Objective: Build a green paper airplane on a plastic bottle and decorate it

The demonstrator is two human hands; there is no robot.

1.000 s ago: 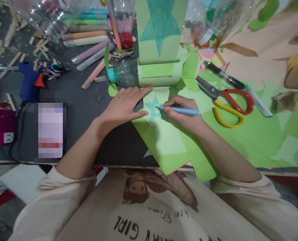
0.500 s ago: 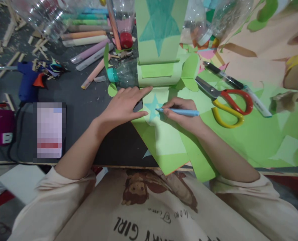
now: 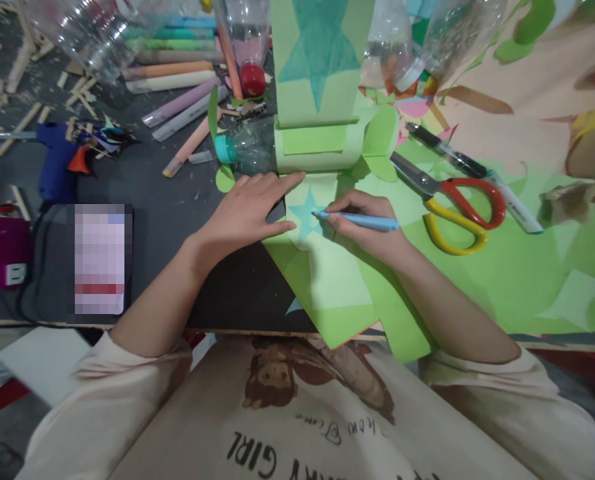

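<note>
My right hand (image 3: 365, 223) is closed round a light blue marker (image 3: 372, 221), its tip at a blue star (image 3: 307, 212) on pale green paper (image 3: 337, 280). My left hand (image 3: 250, 210) lies flat with fingers spread, its fingertips at the left part of that paper. Just beyond lies a clear bottle (image 3: 255, 147) with a teal cap, wrapped in light green paper (image 3: 320, 160). A green panel with a larger teal star (image 3: 318, 53) rises behind the wrap. Green leaf-shaped pieces stick out at the bottle's two ends.
Red and yellow scissors (image 3: 457, 200) and a black pen (image 3: 445, 150) lie to the right on green sheets. Several markers (image 3: 172, 70) are at the upper left. A blue glue gun (image 3: 57, 160) and a phone (image 3: 100, 260) lie left. Plastic bottles (image 3: 250, 40) stand behind.
The marker tip has shifted very slightly up over the star. My left hand has stayed in place.
</note>
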